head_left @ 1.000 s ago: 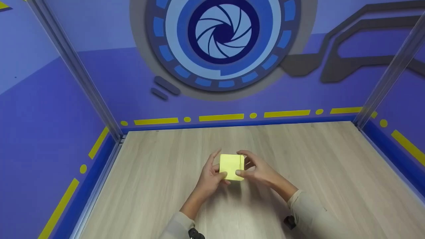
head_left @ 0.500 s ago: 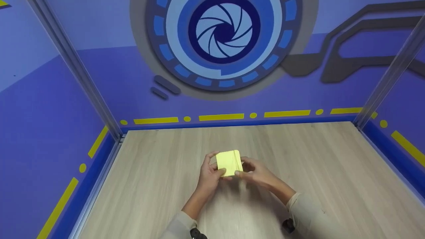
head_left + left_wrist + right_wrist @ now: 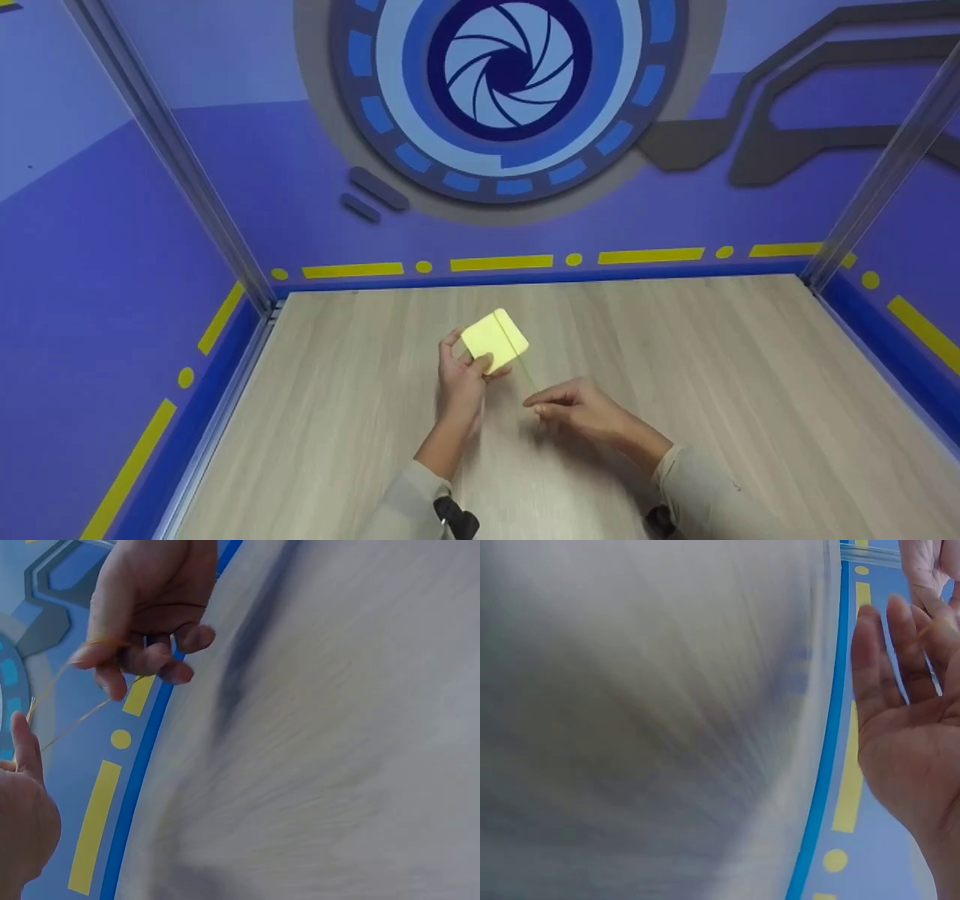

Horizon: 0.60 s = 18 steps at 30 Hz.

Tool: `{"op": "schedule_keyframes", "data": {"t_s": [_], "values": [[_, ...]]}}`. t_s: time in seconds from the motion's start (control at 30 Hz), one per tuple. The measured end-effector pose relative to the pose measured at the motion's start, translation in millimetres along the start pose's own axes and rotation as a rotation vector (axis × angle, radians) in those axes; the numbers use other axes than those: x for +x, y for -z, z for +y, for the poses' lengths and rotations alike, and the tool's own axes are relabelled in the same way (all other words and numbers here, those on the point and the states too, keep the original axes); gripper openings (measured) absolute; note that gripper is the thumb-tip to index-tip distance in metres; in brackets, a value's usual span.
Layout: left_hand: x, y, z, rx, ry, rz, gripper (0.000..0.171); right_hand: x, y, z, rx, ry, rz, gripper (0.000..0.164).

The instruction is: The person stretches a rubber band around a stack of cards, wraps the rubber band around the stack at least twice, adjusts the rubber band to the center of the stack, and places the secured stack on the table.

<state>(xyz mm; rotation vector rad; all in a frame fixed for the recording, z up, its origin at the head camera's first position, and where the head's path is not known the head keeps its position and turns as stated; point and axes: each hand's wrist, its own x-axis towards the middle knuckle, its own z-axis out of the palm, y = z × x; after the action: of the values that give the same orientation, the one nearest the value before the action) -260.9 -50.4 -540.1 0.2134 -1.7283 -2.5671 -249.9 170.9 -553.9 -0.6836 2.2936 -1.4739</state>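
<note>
A flat yellow square with rounded corners (image 3: 487,339), like a small stack of cards or a pad, is held over the wooden tabletop in the head view. My left hand (image 3: 459,382) grips its lower left side, thumb on the top face. Around the square runs a thin rubber band (image 3: 527,373), stretched away toward the lower right. My right hand (image 3: 581,409) pinches the drawn-out end between thumb and fingers. In the left wrist view the band (image 3: 79,720) forms two taut strands between the hands; the square itself is out of that view.
The wooden tabletop (image 3: 360,375) lies under both hands. A blue printed back wall (image 3: 247,187) with yellow dashes closes off the far side, and side walls with metal corner posts (image 3: 169,150) stand left and right.
The yellow square has turned and moved up and left with my left hand. My right hand has left its edge and drawn the rubber band out toward the lower right.
</note>
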Motion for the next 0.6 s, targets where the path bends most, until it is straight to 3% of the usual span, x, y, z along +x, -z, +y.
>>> {"op": "schedule_keyframes", "data": {"t_s": [0.2,0.4,0.5,0.6], "values": [[3.1,-1.8,-3.4,-0.022,0.068,0.063,0.074,-4.7,-7.1,-13.5,-0.009,0.114,-0.026,0.044],[1.9,-8.7,-7.6,-0.083,0.058,0.083,0.074,-3.3,-22.0,-22.2,-0.207,0.229,0.19,0.081],[2.0,-12.7,-8.6,-0.128,0.025,0.111,0.073,-1.3,-30.9,-23.3,-0.195,0.16,0.298,0.096],[1.4,-16.2,-8.9,-0.171,-0.017,0.138,0.072,0.9,-38.9,-26.3,-0.062,0.039,0.36,0.104]]}}
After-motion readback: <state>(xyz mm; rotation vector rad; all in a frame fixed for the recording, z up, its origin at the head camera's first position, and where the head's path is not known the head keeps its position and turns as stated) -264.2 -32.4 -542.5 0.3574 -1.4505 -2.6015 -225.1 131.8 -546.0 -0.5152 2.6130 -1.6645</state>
